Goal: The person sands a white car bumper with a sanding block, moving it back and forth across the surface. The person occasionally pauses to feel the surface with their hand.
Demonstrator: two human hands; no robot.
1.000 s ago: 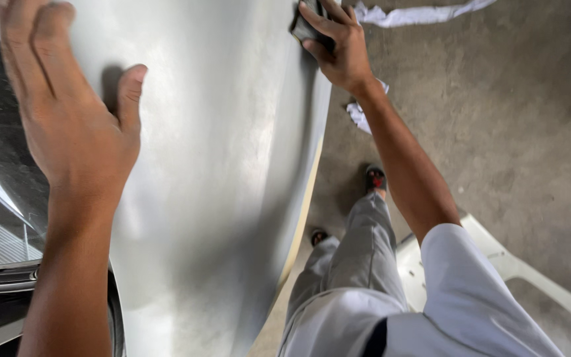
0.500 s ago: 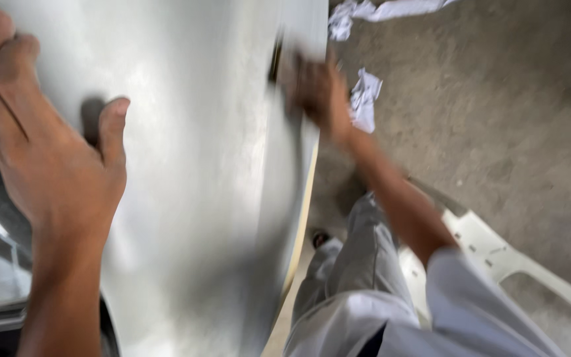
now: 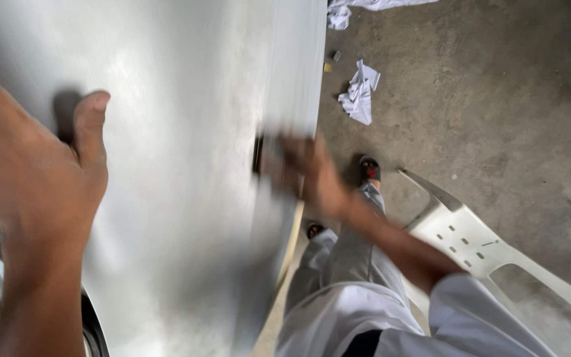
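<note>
Right hand (image 3: 308, 175) blurred, gripping dark sanding block (image 3: 262, 158) on grey panel (image 3: 186, 165); left hand (image 3: 31, 172) open, flat. Best kept flush, even pressure.

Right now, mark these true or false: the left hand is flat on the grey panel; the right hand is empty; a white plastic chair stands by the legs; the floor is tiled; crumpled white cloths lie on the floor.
1. The left hand is flat on the grey panel: true.
2. The right hand is empty: false. Its grip is on a small dark block, pressed to the panel's edge, though blurred.
3. A white plastic chair stands by the legs: true.
4. The floor is tiled: false. It is bare grey concrete.
5. Crumpled white cloths lie on the floor: true.
</note>
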